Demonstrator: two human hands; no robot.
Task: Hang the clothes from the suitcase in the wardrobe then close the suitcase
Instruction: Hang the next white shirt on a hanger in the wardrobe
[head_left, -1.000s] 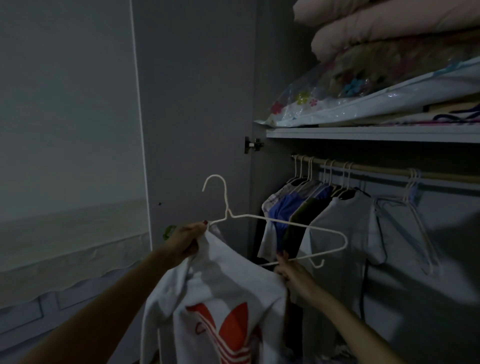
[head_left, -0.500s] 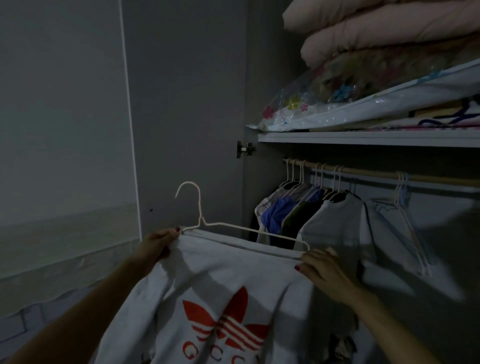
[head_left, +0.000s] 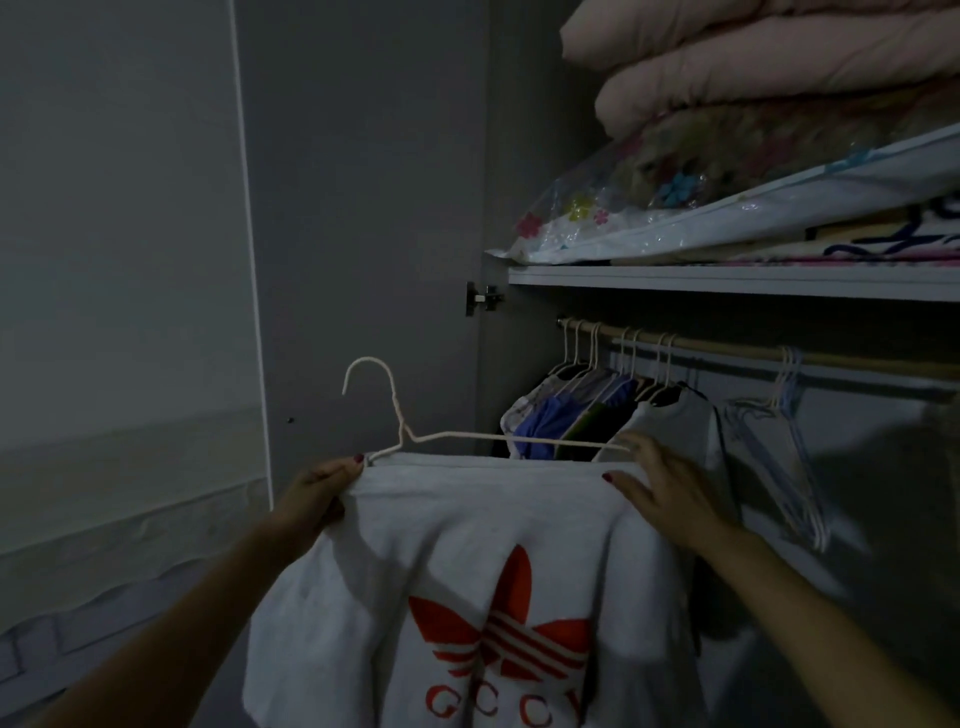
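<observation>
My left hand (head_left: 317, 493) pinching white sweatshirt (head_left: 467, 571) on wire hanger (head_left: 405, 441), right hand (head_left: 665, 488) gripping its three-o'clock shoulder, wardrobe rail (head_left: 727, 345) at two o'clock

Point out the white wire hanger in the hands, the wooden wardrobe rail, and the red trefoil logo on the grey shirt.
White wire hanger (head_left: 519, 439): head view, on its straight upper wire.
Wooden wardrobe rail (head_left: 727, 347): head view, on a bare stretch between hangers.
Red trefoil logo (head_left: 506, 618): head view, on its centre leaf.
</observation>
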